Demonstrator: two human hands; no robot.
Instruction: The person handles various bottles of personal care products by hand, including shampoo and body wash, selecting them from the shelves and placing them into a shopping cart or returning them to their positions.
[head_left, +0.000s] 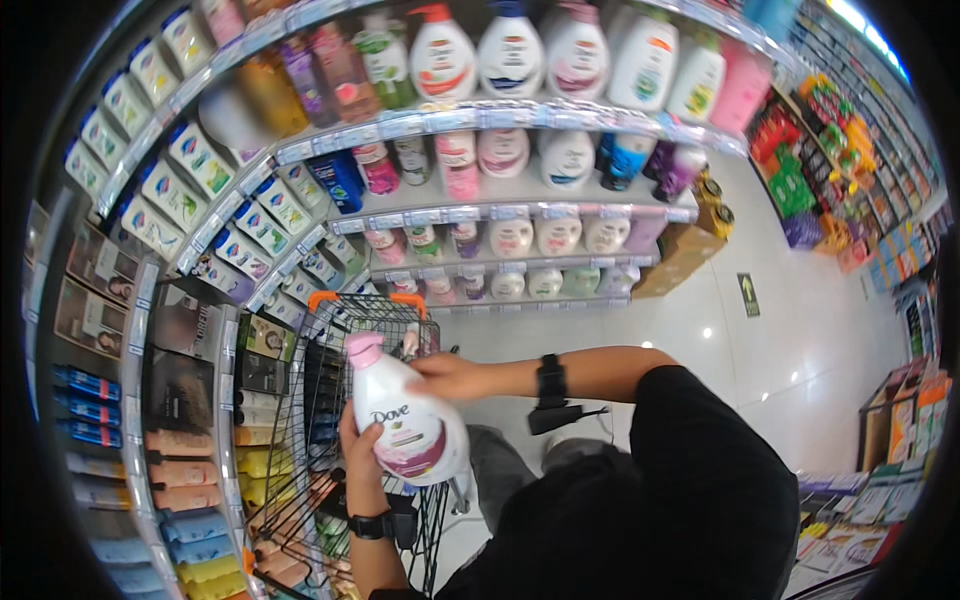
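Note:
Both of my hands hold a large white Dove pump bottle (416, 427) with a pink pump top, tilted over the wire shopping cart (375, 307). My left hand (364, 442) grips its left side, the thumb lying on the front near the label. At the bottle's upper right side is my right hand (454, 375), slightly blurred, its fingers partly hidden behind the bottle. The cart has orange corner pieces, and a small pale item (410, 341) shows near its far end. Black straps with small devices sit on both wrists.
Shelves ahead (495, 210) carry rows of pump bottles and body wash. Curved shelving on the left (139, 375) holds white bottles, boxes and tubes, close beside the cart. Cardboard boxes (675, 262) stand at the shelf end. Colourful packages (795, 187) are stacked across the tiled floor (697, 345).

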